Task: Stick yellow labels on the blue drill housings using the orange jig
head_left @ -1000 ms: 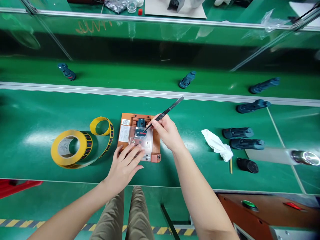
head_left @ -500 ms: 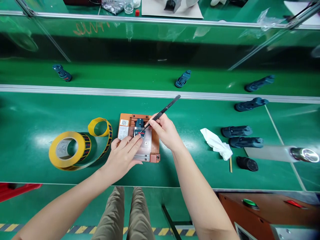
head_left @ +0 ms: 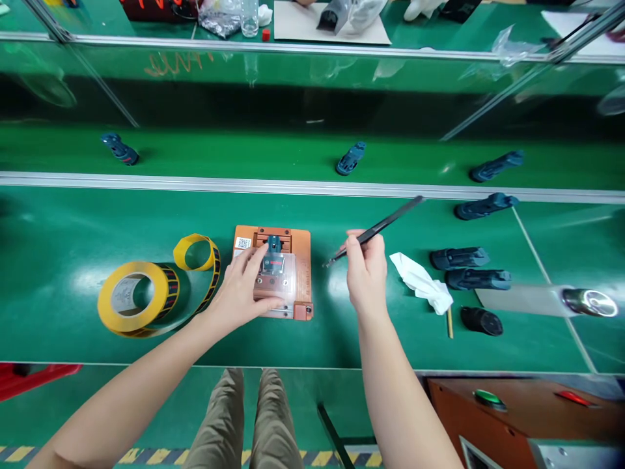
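The right hand [head_left: 367, 273] pinched black tweezers [head_left: 375, 229] just right of the orange jig [head_left: 300, 260] on the green bench [head_left: 73, 221] — tips clear of it. The left hand [head_left: 241, 290] lay open-fingered on the jig, fingertips touching the small blue part [head_left: 274, 262] seated there — yellow tape roll [head_left: 131, 296] left of the jig.

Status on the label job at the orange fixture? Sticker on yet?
Looks applied: a red-and-dark label sits on the blue-grey part seated in the orange fixture block. In hand: the left hand presses its fingers on the part, while the right hand holds black tweezers clear of the fixture, tips empty. Left: the part is not yet out of the fixture; several dark housings lie at right, and the yellow label roll has stock.
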`<control>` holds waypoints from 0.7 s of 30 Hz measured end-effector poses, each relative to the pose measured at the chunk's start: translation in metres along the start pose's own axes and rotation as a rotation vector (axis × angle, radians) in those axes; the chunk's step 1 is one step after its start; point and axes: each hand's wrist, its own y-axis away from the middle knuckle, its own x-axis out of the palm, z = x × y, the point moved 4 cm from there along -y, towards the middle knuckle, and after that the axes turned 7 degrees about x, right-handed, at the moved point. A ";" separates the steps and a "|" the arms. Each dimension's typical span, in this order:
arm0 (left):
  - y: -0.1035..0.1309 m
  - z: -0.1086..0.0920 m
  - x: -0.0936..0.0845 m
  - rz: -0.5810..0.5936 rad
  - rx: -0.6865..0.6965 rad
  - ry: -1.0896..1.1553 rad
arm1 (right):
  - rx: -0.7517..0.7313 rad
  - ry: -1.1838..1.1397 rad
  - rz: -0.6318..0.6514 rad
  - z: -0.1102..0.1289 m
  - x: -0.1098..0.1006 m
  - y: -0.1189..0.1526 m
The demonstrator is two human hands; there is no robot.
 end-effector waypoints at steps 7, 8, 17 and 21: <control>0.074 -0.048 -0.014 -0.384 0.603 -0.005 | -0.161 0.647 0.083 -0.064 -0.006 0.018; 0.088 -0.053 -0.010 -0.302 0.660 0.015 | -0.187 0.699 0.078 -0.070 -0.005 0.019; 0.128 -0.027 0.029 -0.080 0.414 -0.061 | -0.477 0.499 0.354 -0.014 0.018 0.041; 0.125 -0.021 0.036 -0.040 0.380 -0.085 | -0.506 0.397 0.671 -0.005 0.043 0.050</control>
